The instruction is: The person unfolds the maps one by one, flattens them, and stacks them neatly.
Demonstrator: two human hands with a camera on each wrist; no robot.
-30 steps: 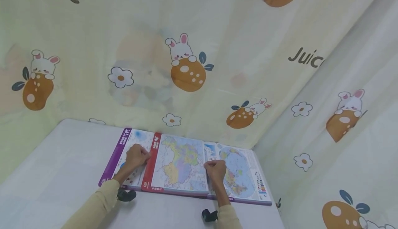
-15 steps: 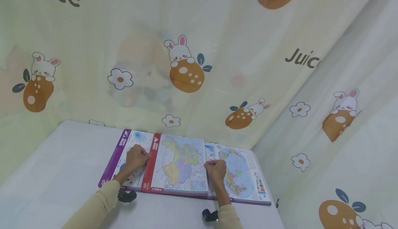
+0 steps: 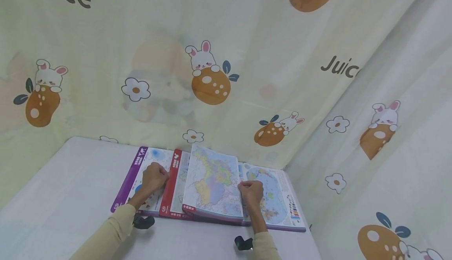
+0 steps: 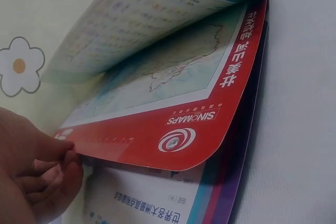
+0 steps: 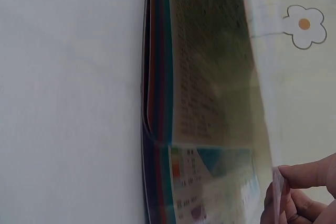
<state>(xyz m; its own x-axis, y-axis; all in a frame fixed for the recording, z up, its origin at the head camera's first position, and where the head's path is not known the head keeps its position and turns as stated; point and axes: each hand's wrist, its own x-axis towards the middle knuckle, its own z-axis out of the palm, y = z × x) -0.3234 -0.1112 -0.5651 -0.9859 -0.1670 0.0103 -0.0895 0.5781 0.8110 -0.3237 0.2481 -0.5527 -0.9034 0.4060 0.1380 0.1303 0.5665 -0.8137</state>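
A red-bordered map booklet lies on top of an open, purple-edged map booklet. My left hand pinches the red border at its left edge; thumb and fingers meet there in the left wrist view, beside the red cover strip. My right hand pinches the far right edge of the upper map leaf, which is raised and bowed. In the right wrist view a thin leaf edge sits between thumb and finger. Under the raised leaf, another map page shows.
All this lies on a white-covered table. A printed curtain hangs right behind the booklets, and another curtain side closes off the right. A dark wrist device is strapped near each wrist.
The upper map leaf has lifted and slid right with my right hand, uncovering a page beside the red border. My left hand has hardly moved.
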